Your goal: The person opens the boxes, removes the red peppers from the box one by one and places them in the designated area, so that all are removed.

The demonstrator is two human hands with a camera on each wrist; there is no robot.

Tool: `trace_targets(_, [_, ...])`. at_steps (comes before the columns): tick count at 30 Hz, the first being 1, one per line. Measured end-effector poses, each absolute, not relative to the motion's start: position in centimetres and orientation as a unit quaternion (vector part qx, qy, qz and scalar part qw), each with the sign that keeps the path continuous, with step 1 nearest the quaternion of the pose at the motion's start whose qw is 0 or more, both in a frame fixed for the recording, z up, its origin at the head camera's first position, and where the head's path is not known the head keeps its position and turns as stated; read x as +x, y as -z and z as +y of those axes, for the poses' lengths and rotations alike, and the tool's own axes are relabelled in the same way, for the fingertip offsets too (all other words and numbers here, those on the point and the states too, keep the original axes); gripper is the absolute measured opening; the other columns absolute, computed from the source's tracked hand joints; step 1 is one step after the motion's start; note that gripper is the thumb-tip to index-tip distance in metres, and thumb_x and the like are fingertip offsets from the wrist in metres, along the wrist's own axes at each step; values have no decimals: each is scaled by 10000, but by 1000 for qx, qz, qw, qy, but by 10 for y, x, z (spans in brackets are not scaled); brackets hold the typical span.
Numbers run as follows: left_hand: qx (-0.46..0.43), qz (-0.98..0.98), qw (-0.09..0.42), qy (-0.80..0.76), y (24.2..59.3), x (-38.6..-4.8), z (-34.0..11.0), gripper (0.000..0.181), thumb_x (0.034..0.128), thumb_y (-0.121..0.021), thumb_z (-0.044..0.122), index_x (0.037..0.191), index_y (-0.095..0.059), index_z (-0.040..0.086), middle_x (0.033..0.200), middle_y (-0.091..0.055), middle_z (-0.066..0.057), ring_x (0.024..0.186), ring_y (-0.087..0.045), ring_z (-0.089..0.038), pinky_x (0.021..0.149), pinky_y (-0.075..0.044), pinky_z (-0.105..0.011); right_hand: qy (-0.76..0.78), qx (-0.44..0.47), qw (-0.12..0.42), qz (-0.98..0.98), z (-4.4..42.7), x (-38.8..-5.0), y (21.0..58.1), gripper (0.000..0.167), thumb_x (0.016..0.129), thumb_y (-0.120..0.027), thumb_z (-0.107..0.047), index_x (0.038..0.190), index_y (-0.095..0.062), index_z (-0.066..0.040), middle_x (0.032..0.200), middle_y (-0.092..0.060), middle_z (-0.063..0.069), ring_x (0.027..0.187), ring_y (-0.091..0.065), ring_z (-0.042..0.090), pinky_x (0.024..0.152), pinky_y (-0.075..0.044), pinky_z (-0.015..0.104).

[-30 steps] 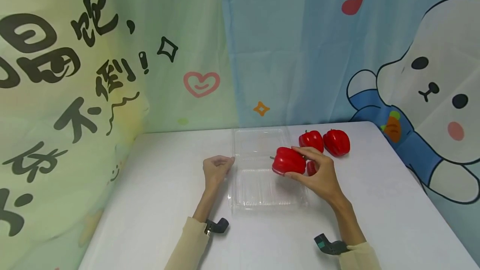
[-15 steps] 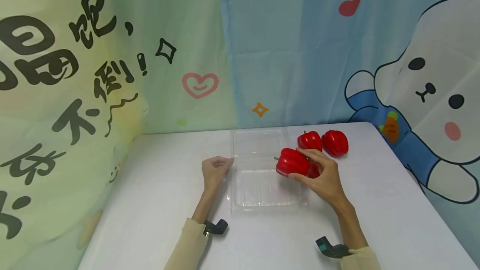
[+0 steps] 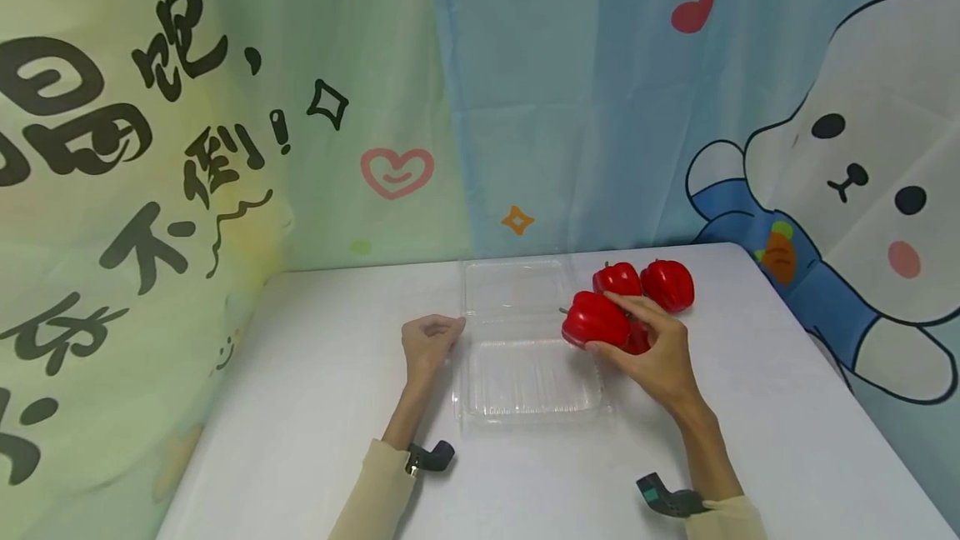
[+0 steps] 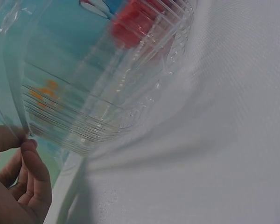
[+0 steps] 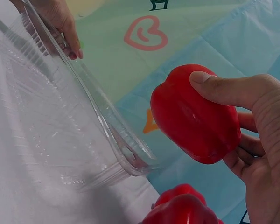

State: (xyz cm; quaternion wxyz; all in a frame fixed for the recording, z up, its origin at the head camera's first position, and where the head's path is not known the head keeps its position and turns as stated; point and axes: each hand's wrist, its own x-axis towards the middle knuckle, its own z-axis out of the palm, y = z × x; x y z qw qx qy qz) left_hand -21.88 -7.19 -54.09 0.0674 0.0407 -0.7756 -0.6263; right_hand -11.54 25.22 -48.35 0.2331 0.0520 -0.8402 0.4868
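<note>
My left hand [image 3: 432, 344] pinches the left rim of a clear plastic clamshell box [image 3: 525, 373], which lies with its lid [image 3: 517, 286] folded back. Thumb and fingertip meet on that rim in the left wrist view. In my right hand [image 3: 660, 357] is a glossy red bell pepper [image 5: 196, 114], gripped between the thumb and the fingers. It hangs over the right side of the box, with its stem end towards the left. Another red pepper [image 3: 637, 338] shows just behind it, partly covered by the held pepper and my fingers.
Two more red bell peppers, one nearer the lid [image 3: 617, 277] and one farther right [image 3: 667, 285], sit side by side near the back edge of the white table [image 3: 787, 407]. A printed curtain [image 3: 360, 90] hangs behind and along the left side.
My right hand has shifted a little to the right with the bell pepper in it. The left hand keeps its pinch on the box rim, and the box stays in place.
</note>
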Motion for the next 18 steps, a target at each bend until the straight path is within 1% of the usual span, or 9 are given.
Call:
trace_targets(9, [34, -772, 76, 630, 541, -219, -72, 151, 887, -860, 131, 840, -814, -5, 700, -770, -177, 542, -624, -115, 570, -478, -217, -485, 43, 241, -839, 257, -115, 486, 795, 750, -979, -55, 1482, -686, -151, 1442, -701, 155, 1259, -569, -50, 972, -506, 80])
trace_targets(14, [33, -775, 79, 626, 542, -220, -72, 146, 893, -856, 125, 840, -816, -5, 705, -775, -177, 540, -627, -105, 575, -485, -207, -479, 37, 247, -842, 260, -113, 487, 789, 752, -976, -57, 1480, -688, -152, 1433, -704, 166, 1250, -562, -50, 961, -488, 54])
trace_targets(18, [35, -777, 77, 624, 542, -219, -72, 150, 892, -859, 139, 845, -818, 3, 715, -780, -172, 550, -634, -102, 581, -490, -212, -476, 28, 249, -843, 262, -112, 488, 783, 756, -975, -56, 1479, -688, -146, 1444, -699, 162, 1260, -551, -55, 965, -487, 56])
